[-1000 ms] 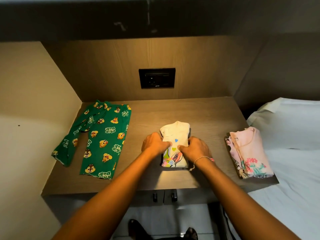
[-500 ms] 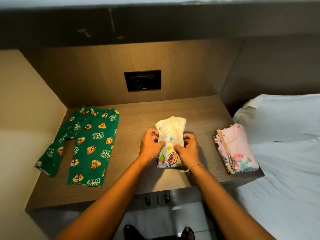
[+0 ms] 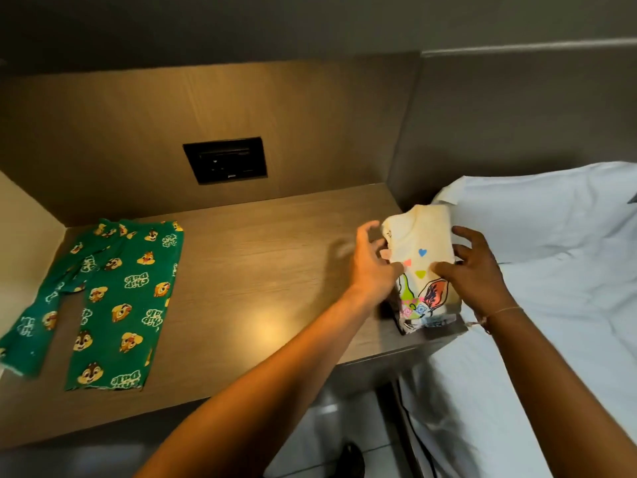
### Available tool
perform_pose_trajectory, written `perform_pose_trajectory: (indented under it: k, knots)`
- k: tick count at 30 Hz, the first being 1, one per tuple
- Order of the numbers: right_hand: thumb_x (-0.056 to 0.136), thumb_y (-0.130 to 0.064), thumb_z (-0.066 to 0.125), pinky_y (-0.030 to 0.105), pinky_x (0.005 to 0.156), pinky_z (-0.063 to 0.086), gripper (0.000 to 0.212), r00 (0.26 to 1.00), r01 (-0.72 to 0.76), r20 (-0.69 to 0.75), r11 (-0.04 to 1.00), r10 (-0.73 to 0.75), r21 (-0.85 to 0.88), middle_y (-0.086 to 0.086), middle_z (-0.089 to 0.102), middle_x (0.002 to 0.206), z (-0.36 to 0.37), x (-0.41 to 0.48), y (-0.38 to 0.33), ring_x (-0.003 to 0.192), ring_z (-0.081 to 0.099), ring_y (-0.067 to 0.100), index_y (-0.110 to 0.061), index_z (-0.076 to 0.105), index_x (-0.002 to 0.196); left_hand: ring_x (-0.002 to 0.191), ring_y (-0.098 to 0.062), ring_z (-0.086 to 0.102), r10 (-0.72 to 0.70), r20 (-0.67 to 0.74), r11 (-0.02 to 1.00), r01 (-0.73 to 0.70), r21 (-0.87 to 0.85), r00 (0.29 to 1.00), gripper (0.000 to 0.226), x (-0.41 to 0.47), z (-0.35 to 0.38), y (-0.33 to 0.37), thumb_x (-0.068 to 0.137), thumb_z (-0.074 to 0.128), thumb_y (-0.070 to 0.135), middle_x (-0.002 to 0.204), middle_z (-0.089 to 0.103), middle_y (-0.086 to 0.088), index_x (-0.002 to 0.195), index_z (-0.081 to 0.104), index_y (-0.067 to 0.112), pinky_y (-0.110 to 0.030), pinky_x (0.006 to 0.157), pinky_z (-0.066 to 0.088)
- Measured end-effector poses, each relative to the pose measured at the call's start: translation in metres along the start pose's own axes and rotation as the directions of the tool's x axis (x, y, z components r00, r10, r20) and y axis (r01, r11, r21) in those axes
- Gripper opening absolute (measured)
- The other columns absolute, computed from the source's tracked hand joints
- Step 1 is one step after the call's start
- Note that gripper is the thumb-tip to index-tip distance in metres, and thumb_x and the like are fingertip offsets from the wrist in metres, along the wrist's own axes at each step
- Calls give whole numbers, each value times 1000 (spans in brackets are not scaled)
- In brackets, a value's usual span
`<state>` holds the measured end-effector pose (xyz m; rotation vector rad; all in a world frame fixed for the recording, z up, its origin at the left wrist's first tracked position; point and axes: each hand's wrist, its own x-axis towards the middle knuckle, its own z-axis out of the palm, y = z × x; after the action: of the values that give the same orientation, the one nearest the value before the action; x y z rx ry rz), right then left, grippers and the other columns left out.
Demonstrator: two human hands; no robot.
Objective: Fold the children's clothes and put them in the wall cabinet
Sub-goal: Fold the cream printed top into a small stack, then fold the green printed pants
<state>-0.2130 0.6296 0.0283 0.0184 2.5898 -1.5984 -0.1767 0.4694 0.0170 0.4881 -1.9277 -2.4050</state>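
Observation:
A folded white children's shirt (image 3: 418, 236) with coloured hearts and a cartoon print is at the right end of the wooden table (image 3: 269, 270). My left hand (image 3: 370, 267) holds its left side, thumb on top. My right hand (image 3: 475, 270) grips its right side. The shirt lies over the folded pink garment (image 3: 385, 254), of which only slivers show. Green cartoon-print trousers (image 3: 113, 298) lie spread flat at the table's left end.
A dark socket panel (image 3: 225, 160) sits in the wooden back wall. A bed with white sheets (image 3: 551, 322) and a pillow (image 3: 534, 208) adjoins the table's right edge. A beige side wall bounds the left. My shoe (image 3: 348, 460) shows on the tiled floor below.
Both hands carried the folded white shirt from the table's middle to the right end, over the pink garment. The view turned right with them.

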Motion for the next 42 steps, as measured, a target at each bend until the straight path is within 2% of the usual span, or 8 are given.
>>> perform_pose_trajectory:
  k: [3,5,8,14,19,24,33,42]
  knots:
    - [82,-15,74,46,92,52,64,998,-27,50,970,40,-240,11,57,136,-5,10,21,114,60,33,-23,40,136,120,-25,55,49,-27,927,-35,375,998,72,7,13,-21,75,75,-4,134,56,-8,132,40,24,-43,88,55]
    - [84,-25,73,47,95,52,64,994,-27,92,939,62,-343,10,57,137,-4,9,37,115,60,33,-22,38,138,131,-25,40,222,0,660,-150,736,975,72,7,2,-41,75,79,24,141,49,-3,136,40,23,-43,105,39]
    - [84,-42,69,49,97,49,73,993,115,84,892,-87,-438,5,48,146,-13,13,49,125,53,30,-26,31,144,148,-22,8,341,249,388,-377,841,906,90,9,-13,-55,76,61,65,161,17,2,148,24,25,-46,116,9]
    - [97,-48,34,52,118,22,70,874,431,465,669,-142,-606,-3,-2,164,-2,31,70,150,9,23,-28,-3,153,148,-23,-19,-43,483,99,-477,873,875,110,29,-21,-55,75,43,84,164,-9,0,154,-3,22,-55,119,-4]
    - [100,-46,26,49,121,1,66,888,372,458,633,-31,-679,1,-5,164,-2,34,74,151,-2,24,-28,-9,152,149,-22,-16,-54,469,137,-459,878,881,105,24,-24,-49,78,41,82,164,-5,2,154,-1,23,-55,119,-4]
    - [95,-48,32,51,118,19,62,887,460,234,717,-398,-524,6,33,156,31,10,17,145,27,27,-23,26,151,150,-17,2,287,231,372,-330,868,930,73,-24,-99,-35,92,40,62,163,13,4,153,17,29,-45,121,5]
    - [95,-38,49,39,106,39,52,464,866,735,427,-494,-259,7,51,142,302,-17,-99,127,47,28,-21,40,144,123,-31,46,404,-590,304,506,808,699,51,-157,-330,-47,78,71,44,127,60,-6,123,62,22,-51,95,38]
    - [97,-35,48,47,102,43,34,362,932,800,192,-479,-307,7,51,140,420,18,-131,127,44,31,-28,57,129,100,-21,62,488,-469,318,351,881,736,20,-202,-379,-67,82,63,34,105,71,6,94,73,22,-36,77,44]
